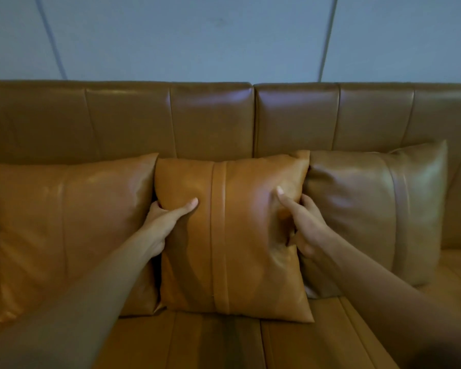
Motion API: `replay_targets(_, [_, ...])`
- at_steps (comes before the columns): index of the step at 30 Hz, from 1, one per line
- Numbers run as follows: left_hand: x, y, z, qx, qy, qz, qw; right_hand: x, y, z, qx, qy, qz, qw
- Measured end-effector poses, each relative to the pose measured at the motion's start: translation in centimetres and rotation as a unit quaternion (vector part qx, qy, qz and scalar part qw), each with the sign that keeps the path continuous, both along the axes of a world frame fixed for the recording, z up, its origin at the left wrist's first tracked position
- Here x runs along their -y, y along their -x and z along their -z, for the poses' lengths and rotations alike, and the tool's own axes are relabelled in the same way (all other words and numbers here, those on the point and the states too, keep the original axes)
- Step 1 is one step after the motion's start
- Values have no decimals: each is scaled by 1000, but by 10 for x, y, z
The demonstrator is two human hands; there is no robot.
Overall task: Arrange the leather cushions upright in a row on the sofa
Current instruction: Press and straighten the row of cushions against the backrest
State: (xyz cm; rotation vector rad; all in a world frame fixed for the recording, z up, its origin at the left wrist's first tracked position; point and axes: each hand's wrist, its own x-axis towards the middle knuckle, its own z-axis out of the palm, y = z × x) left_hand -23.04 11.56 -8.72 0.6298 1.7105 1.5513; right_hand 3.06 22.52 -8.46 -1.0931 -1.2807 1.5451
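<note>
Three tan leather cushions stand upright in a row against the backrest of the brown leather sofa (pixel 213 121). The middle cushion (pixel 232 251) has a vertical strap down its front. My left hand (pixel 168 222) grips its left edge, thumb on the front, fingers tucked behind. My right hand (pixel 301 222) grips its right edge the same way and dents the leather. The left cushion (pixel 69 230) touches the middle one. The right cushion (pixel 367 217), darker and olive-toned, leans behind the middle cushion's right edge.
The sofa seat (pixel 224 344) stretches in front of the cushions. A pale grey panelled wall (pixel 197 35) rises behind the backrest.
</note>
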Motion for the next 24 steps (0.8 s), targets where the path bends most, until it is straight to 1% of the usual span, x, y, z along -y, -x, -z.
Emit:
replay_targets(2, [3, -3, 5, -39, -35, -18, 998, 2, 6, 0, -15, -16, 13, 1000])
replay_targets(5, [3, 1, 12, -72, -57, -66, 994, -6, 16, 1, -40, -42, 21, 998])
replay_targets(7, [0, 3, 14, -84, -49, -91, 991, -12, 24, 2, -51, -37, 21, 998])
replay_targets(10, [-1, -1, 22, -104, -34, -98, 989, -21, 31, 8, -57, -31, 43, 997])
replay_targets(12, [-1, -2, 24, -109, -26, -88, 990, -23, 32, 11, -45, -27, 38, 998])
replay_targets(14, [-3, 4, 21, -119, -3, -69, 991, -23, 30, 7, -14, -21, 10, 1000])
replay_targets(16, [-4, 13, 16, -119, 16, -47, 992, -28, 26, -1, 35, -42, -3, 999])
replay_targets(18, [-4, 20, 10, -112, 21, -33, 993, -35, 20, -14, 75, -65, 6, 995])
replay_targets(22, [-4, 21, 10, -113, -7, -50, 992, -42, 19, -45, 54, -85, 14, 995])
replay_targets(24, [-5, 19, 13, -118, -12, -66, 991, -49, 24, -46, 68, -108, 54, 990])
